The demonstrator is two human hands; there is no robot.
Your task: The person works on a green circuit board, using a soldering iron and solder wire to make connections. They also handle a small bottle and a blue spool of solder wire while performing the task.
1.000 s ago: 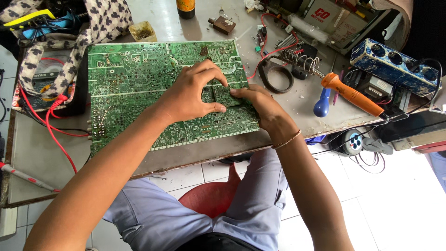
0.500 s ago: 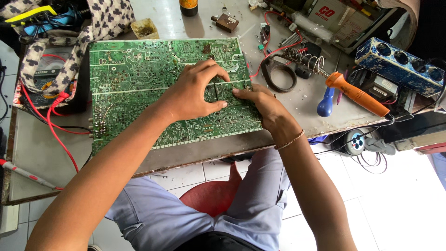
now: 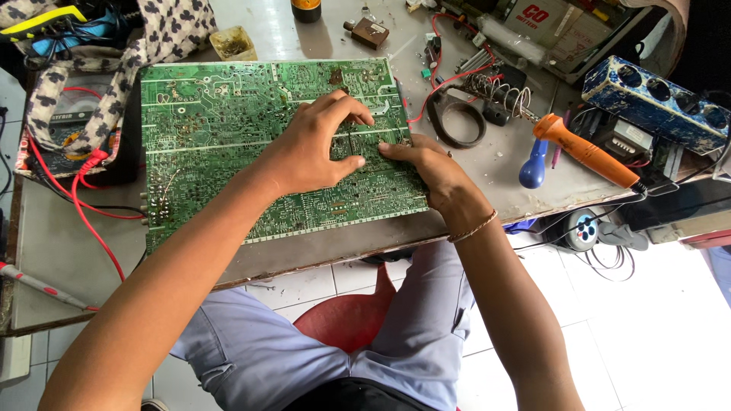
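- Both hands stay planted as before: left hand (image 3: 316,148) and right hand (image 3: 426,171) press fingertips flat, gripping nothing.
- The large green rectangular circuit board (image 3: 228,129) lies solder-side up, centre frame.

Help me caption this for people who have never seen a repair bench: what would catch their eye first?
First, the large green circuit board lying solder side up across the middle of the grey table, with the left hand and the right hand both pressed on its right part. Next, the orange-handled soldering iron lying to the right, beside a coiled wire stand.
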